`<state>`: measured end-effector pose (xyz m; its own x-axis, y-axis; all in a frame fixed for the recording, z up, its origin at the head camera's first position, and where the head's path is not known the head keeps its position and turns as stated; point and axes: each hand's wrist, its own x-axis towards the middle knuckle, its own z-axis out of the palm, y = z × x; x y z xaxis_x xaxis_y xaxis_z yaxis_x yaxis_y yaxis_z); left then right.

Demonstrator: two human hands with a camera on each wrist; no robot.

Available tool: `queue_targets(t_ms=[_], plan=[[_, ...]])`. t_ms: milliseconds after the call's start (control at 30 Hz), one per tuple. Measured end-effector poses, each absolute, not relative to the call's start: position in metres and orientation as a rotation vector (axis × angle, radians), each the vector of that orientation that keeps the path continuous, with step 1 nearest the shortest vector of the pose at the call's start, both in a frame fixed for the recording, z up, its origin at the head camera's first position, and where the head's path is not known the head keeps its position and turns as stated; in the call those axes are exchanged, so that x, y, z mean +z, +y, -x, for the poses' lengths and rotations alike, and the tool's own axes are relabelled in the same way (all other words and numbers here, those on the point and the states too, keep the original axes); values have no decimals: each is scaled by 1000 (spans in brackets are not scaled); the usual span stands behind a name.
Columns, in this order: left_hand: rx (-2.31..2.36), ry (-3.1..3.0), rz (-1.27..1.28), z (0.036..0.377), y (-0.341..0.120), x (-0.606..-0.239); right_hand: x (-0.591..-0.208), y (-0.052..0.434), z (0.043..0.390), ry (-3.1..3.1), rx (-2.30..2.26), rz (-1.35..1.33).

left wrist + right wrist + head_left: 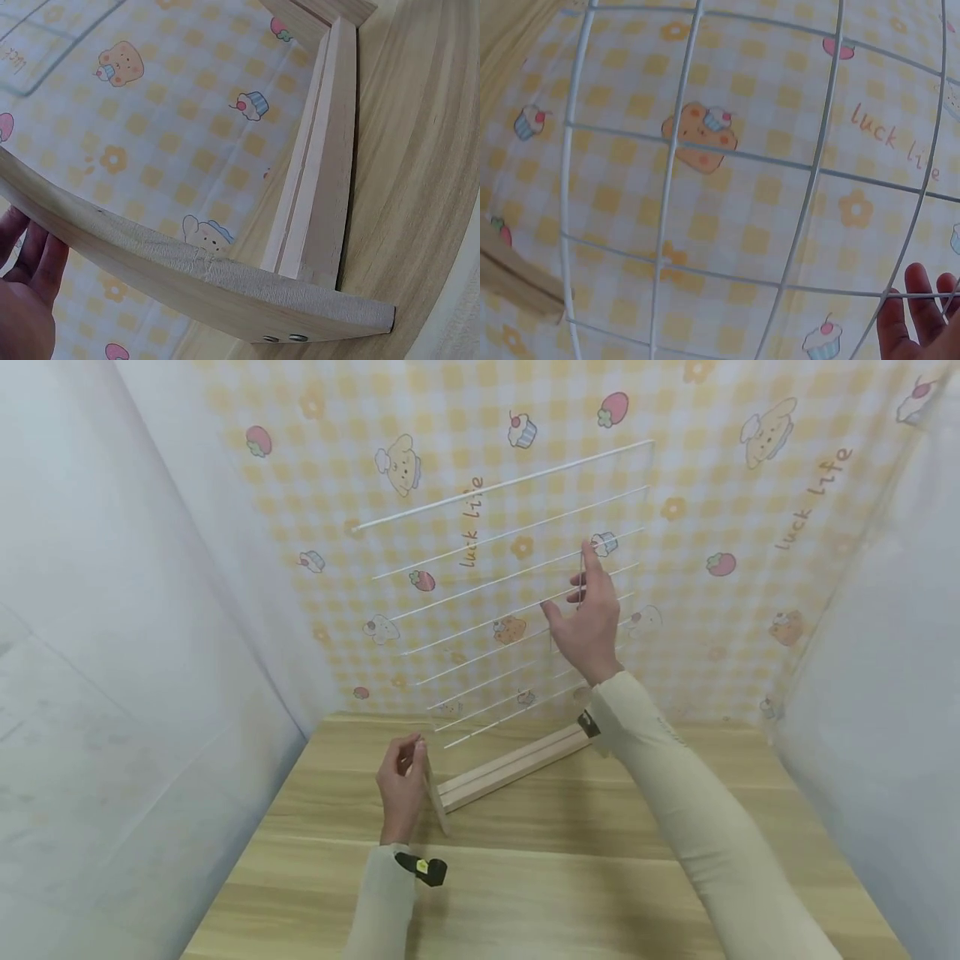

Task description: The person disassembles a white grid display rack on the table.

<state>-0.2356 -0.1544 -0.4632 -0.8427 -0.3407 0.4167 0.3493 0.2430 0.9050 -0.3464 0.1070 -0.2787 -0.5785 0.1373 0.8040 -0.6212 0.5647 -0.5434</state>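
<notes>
Wooden frame (pixel 517 770) on a wood-grain table (pixel 540 893)

Left sleeve (pixel 381 897) and right sleeve (pixel 701 814): matching pair, long, pale beige, soft creases.
Left hand (pixel 400 789) and right hand (pixel 588 627), both bare. Left wrist has black band (pixel 407 862), blocky black camera (pixel 436 874), yellow patch (pixel 423 866) beside it. Right forearm bears small dark lettering (pixel 670 732), too small to read; black wrist piece (pixel 588 723) at cuff, partly hidden.

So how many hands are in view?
2: the left hand holds the wooden end piece, and the right hand touches the wire grid. Both show in the head view.
</notes>
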Motion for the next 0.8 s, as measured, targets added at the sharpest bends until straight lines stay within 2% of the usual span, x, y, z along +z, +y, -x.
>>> queue_targets(t_ms=[267,800], plan=[[-1688,-2041,8,237,-159,-462,-288,147,335,-2143,1024,-383],[-1696,-2171,68,239,-167,-457,-353,219,306,-2494,888,-416]])
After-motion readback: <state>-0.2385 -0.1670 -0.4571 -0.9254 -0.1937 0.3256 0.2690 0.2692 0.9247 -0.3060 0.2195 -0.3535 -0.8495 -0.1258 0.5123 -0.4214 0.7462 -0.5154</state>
